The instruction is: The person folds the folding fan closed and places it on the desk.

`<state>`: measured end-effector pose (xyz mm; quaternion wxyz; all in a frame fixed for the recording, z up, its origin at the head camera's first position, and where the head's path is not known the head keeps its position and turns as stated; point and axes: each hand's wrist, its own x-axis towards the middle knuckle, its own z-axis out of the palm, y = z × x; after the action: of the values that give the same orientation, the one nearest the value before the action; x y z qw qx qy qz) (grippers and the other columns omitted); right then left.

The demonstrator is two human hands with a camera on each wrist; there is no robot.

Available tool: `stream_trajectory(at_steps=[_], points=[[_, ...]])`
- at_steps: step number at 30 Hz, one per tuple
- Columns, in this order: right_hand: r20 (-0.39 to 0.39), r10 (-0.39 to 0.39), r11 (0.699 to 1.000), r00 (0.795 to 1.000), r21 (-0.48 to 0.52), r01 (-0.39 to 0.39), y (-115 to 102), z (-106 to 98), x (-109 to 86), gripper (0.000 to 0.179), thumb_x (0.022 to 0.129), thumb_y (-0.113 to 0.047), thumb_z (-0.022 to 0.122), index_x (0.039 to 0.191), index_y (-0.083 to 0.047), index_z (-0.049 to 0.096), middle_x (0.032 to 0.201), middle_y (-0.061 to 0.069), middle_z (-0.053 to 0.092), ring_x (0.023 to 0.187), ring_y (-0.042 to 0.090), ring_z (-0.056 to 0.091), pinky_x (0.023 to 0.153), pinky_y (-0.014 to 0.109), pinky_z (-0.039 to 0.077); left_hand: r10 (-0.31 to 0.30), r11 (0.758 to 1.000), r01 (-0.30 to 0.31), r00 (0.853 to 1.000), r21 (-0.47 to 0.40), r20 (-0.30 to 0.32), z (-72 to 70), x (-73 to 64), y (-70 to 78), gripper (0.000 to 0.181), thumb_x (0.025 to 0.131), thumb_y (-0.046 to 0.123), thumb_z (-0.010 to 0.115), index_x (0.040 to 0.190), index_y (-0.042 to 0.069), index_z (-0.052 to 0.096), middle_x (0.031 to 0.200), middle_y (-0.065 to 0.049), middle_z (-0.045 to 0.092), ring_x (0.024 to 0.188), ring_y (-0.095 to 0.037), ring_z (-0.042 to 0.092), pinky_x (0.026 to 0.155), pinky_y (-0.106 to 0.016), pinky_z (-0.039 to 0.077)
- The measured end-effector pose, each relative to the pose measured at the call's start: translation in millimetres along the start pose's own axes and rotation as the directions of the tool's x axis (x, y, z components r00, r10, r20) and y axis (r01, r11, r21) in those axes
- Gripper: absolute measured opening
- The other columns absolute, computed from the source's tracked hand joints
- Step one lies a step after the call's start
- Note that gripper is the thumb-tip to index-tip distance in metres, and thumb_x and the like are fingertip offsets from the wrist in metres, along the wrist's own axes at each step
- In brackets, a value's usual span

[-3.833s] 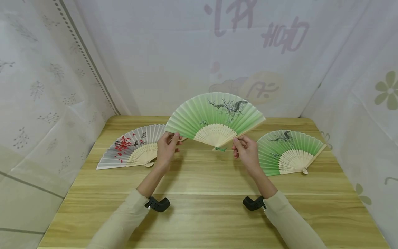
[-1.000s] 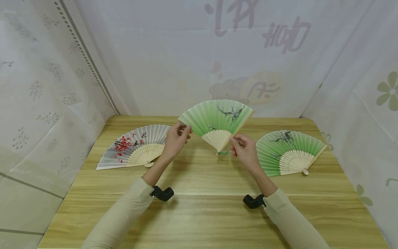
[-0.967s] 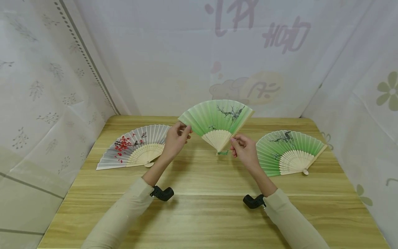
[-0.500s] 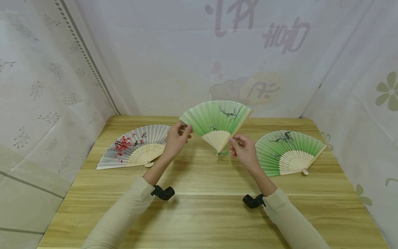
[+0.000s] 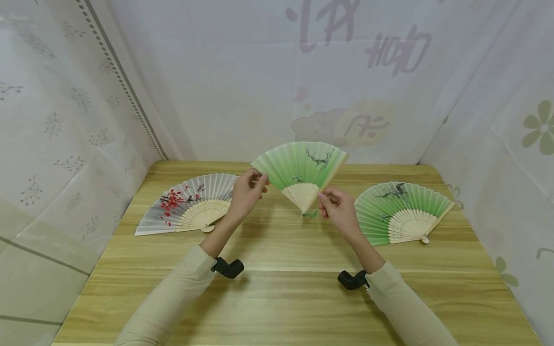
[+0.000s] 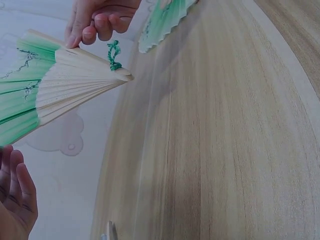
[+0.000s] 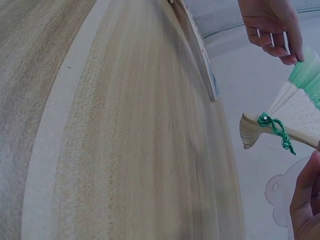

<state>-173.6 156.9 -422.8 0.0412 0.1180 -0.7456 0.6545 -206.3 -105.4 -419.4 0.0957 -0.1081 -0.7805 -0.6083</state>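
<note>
A green folding fan [image 5: 298, 168] with a dark branch print and pale ribs is held up over the table, partly spread. My left hand [image 5: 247, 196] pinches its left edge between thumb and fingers. At the right guard stick, my right hand [image 5: 340, 210] grips near the lower end, thumb in front. A green cord [image 7: 277, 131] hangs from the pivot end. To the left lies a grey-white fan [image 5: 186, 202] with red blossoms, spread on the table and partly behind my left hand. Another spread green fan [image 5: 402, 211] lies to the right, its left edge beside my right hand.
The wooden table [image 5: 277, 302] runs up to a pale printed curtain [image 5: 216, 86] at the back. Similar cloth hangs along both sides. A black wrist camera [image 5: 228, 268] sits on the left forearm, and another black camera [image 5: 352, 280] on the right.
The held green fan was spread wider and higher earlier. It has narrowed as my left hand moved right and slightly up; lately it has narrowed a little more. The fans on the table stay put.
</note>
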Motion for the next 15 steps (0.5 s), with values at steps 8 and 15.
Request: stream_trajectory(at_steps=[8,15], points=[[0.019,0.012,1.0,1.0,-0.002,-0.012,-3.6,0.4,-0.7,0.016,0.101,0.002,0.06,0.099,0.018,0.064,0.078,0.04,0.057,0.055,0.032,0.057,0.051,0.037,0.055,-0.006,1.0,0.006,1.0,-0.009,0.002,2.8,4.0,-6.3,0.019,0.106,0.012,0.058,0.103,-0.007,0.063,0.093,-0.014,0.068,0.072,-0.015,0.064,0.059,-0.03,0.055],[0.025,-0.018,0.999,1.0,-0.027,0.019,-2.6,0.4,-0.4,0.015,0.101,0.003,0.06,0.097,0.018,0.064,0.072,0.028,0.06,0.056,0.041,0.056,0.05,0.04,0.055,-0.006,1.0,0.006,1.0,-0.007,-0.001,4.6,4.0,-5.1,0.02,0.105,0.013,0.059,0.105,-0.006,0.064,0.095,-0.019,0.067,0.073,-0.016,0.064,0.058,-0.027,0.053]])
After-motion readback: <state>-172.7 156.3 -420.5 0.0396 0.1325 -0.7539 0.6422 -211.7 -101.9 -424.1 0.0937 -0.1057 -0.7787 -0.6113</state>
